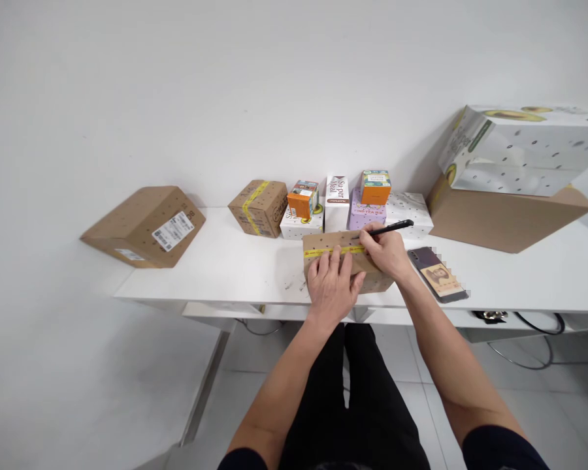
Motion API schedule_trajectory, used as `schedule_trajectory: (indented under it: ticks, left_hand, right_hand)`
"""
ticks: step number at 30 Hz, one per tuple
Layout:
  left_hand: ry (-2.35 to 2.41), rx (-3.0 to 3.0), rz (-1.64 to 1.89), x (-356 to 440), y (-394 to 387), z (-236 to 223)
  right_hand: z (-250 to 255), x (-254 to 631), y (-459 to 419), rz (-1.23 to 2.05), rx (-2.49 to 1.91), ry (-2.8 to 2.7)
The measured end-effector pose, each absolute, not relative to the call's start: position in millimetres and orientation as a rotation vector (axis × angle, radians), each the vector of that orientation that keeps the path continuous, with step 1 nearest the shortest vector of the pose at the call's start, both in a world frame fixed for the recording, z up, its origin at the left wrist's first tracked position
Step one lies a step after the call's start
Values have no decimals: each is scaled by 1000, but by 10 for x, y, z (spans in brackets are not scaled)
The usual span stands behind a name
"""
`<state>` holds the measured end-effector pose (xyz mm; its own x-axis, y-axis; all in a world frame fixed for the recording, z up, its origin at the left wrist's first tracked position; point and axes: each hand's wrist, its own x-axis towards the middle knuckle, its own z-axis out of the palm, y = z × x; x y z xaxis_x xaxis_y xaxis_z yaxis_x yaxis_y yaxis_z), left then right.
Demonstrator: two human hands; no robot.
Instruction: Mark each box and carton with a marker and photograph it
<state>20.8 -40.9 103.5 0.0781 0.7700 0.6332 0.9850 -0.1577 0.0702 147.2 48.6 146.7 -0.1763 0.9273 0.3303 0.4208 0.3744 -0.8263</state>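
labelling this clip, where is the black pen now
In the head view, right of centre: the black pen is in the right hand, over the box under the left hand.

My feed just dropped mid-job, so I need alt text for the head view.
The right hand holds a black pen at the top of a brown taped box, while the left hand rests on it. More boxes stand behind on the white table; a phone lies to the right.

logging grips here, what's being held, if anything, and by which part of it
The right hand holds a black pen near its writing end. The left hand rests on a taped box.
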Motion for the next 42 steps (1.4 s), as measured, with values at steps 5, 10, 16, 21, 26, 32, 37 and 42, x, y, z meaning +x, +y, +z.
schedule_trajectory:
  ticks: [5, 10, 16, 21, 26, 32, 37, 42]
  left_hand:
    - [-1740, -1986, -773, 210, -406, 1026]
    - [-1732, -1989, -781, 208, -407, 1015]
    - [-1726, -1984, -774, 207, -405, 1015]
    - [-1728, -1986, -780, 210, -409, 1022]
    - [-1722, -1980, -781, 203, -416, 1016]
    - [-1719, -1974, -793, 197, -409, 996]
    - [-1721, -1973, -797, 200, -411, 1007]
    - [-1703, -1965, -786, 191, -409, 1020]
  right_hand:
    - [1470, 1468, 493, 730, -1178, -1789]
    - [1484, 1466, 490, 687, -1191, -1796]
    - [1460, 1479, 496, 720, -1160, -1785]
    - [1423, 1491, 480, 781, -1128, -1503]
    - [1359, 1680, 567, 786, -1002, -1011]
    - [955, 2290, 691, 473, -1597, -1225]
    - [652, 2373, 665, 461, -2236, -1909]
    - [537, 2246, 583, 456, -2293, -1933]
